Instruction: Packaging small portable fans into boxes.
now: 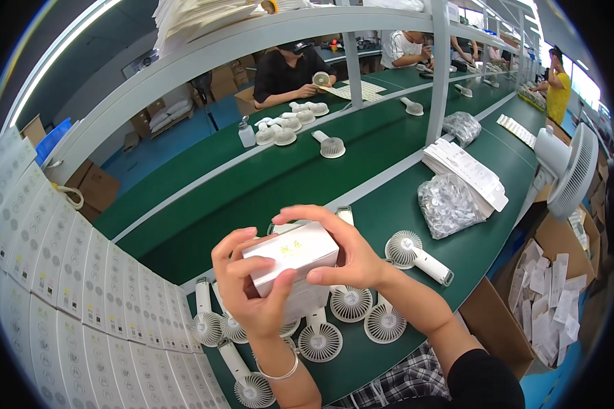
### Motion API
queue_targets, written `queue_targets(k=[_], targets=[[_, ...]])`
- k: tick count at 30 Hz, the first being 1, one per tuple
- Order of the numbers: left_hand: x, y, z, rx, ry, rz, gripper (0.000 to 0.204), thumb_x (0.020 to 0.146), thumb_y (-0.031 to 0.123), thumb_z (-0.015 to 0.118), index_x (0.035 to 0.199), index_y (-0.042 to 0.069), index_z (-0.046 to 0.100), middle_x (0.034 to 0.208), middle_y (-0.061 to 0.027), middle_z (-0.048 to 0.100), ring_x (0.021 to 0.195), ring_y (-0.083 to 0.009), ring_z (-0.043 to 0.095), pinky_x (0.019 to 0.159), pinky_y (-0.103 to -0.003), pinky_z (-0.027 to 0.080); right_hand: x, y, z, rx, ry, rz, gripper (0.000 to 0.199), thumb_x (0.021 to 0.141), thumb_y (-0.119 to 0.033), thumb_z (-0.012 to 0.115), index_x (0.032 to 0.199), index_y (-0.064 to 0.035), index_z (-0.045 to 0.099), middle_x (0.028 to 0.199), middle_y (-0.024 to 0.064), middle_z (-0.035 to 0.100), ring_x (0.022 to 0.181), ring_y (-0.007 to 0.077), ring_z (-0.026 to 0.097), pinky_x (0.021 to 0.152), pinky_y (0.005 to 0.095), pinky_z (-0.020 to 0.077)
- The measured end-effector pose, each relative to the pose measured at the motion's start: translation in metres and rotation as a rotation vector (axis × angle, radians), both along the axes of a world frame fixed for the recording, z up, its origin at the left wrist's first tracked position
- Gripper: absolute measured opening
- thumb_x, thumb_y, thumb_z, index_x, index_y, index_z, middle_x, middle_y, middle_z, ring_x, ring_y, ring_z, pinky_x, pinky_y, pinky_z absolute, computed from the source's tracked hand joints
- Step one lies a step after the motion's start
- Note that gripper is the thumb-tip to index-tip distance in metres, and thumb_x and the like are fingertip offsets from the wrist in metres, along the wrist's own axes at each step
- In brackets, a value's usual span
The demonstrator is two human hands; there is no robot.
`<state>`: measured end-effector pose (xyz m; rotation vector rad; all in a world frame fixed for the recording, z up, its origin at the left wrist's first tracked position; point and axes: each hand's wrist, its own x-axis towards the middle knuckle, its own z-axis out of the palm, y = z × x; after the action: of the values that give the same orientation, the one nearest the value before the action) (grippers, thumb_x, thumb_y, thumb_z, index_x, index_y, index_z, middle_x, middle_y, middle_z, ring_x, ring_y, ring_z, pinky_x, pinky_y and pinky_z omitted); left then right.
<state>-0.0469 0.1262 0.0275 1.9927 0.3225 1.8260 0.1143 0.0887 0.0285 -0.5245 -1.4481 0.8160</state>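
Note:
A small white cardboard box (310,253) with yellow print on its top end is held upright between both hands above the green bench. My left hand (256,279) closes round its left side, with the thumb at the near face and a finger on the top edge. My right hand (351,255) grips the opposite side, its thumb near the right corner and its fingers curved over the far edge. Below the hands lie several white handheld fans (320,342), partly hidden by the box and arms. Another handheld fan (416,257) rests to the right of my right hand.
Stacked white boxes (61,273) wall the left side. Flattened cartons (460,170) and a bag of small parts (450,204) lie at right. A white desk fan (573,170) and an open carton of papers (498,327) stand farther right. Co-workers sit across the conveyor (252,191).

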Motion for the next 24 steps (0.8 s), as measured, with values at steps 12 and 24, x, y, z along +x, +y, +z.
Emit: queue_targets(k=[12, 24], targets=[[0.034, -0.042, 0.012, 0.105, 0.416, 0.21, 0.079, 0.072, 0.042, 0.076, 0.138, 0.013, 0.041, 0.143, -0.0228, 0.027, 0.128, -0.042, 0.034, 0.105, -0.058, 0.024, 0.097, 0.009, -0.007, -0.026, 0.422, -0.644, 0.025, 0.09, -0.018, 0.06, 0.109, -0.001, 0.059, 0.101, 0.004, 0.062, 0.094, 0.0126, 0.059, 0.085, 0.0279, 0.0478], [0.044, -0.092, 0.014, 0.701, 0.533, 0.778, 0.036, 0.085, 0.017, 0.059, 0.12, 0.018, 0.05, 0.129, -0.0088, 0.046, 0.128, -0.0285, 0.046, 0.108, -0.067, 0.014, 0.12, -0.01, 0.01, -0.383, 0.779, -0.138, 0.048, 0.096, -0.035, 0.051, 0.129, 0.0002, 0.05, 0.125, 0.012, 0.059, 0.109, 0.0231, 0.06, 0.094, 0.0346, 0.0482]])
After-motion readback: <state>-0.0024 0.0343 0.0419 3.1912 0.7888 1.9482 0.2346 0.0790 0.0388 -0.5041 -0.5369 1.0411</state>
